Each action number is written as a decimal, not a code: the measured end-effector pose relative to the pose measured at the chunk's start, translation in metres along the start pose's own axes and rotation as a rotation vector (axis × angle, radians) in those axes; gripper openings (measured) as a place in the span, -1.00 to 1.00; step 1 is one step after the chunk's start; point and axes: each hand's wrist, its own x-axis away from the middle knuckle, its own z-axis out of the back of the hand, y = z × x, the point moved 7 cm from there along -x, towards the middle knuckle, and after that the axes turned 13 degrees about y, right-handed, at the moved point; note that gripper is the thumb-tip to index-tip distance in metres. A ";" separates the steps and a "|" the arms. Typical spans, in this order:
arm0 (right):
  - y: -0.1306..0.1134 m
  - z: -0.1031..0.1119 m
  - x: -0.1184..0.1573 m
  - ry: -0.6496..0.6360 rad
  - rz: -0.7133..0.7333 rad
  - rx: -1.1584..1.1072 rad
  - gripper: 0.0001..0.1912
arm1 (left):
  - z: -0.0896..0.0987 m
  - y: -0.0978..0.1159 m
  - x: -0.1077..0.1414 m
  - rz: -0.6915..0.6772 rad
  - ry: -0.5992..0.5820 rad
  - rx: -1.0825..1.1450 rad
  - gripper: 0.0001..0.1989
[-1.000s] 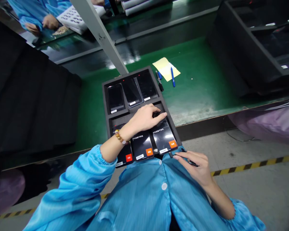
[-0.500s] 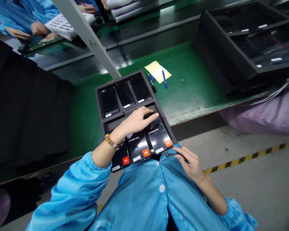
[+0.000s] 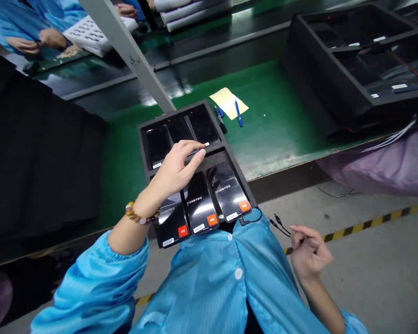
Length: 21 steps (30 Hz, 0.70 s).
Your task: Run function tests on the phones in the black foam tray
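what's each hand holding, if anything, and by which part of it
The right hand seems to hold thin black cables, behind their plug ends; the left hand holds nothing visible.

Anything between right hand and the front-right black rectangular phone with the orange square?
Yes: two thin black cable ends in the gap, near the bare right hand; also a black angled plug just below the phone.
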 end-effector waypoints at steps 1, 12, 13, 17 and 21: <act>-0.007 -0.001 0.000 -0.065 -0.025 0.009 -0.55 | 0.004 -0.001 0.003 0.004 -0.009 -0.021 -0.53; -0.083 -0.108 0.043 -1.065 0.085 0.112 -0.69 | -0.011 -0.025 0.042 0.002 -0.108 -0.078 -0.56; -0.083 -0.113 0.045 -1.078 0.073 0.119 -0.77 | -0.012 -0.028 0.043 0.001 -0.103 -0.092 -0.56; -0.091 -0.129 0.056 -1.166 0.120 0.065 -0.88 | -0.011 -0.036 0.044 0.005 -0.096 -0.119 -0.54; -0.091 -0.135 0.063 -1.202 0.186 0.144 -0.77 | -0.009 -0.039 0.042 0.002 -0.089 -0.111 -0.53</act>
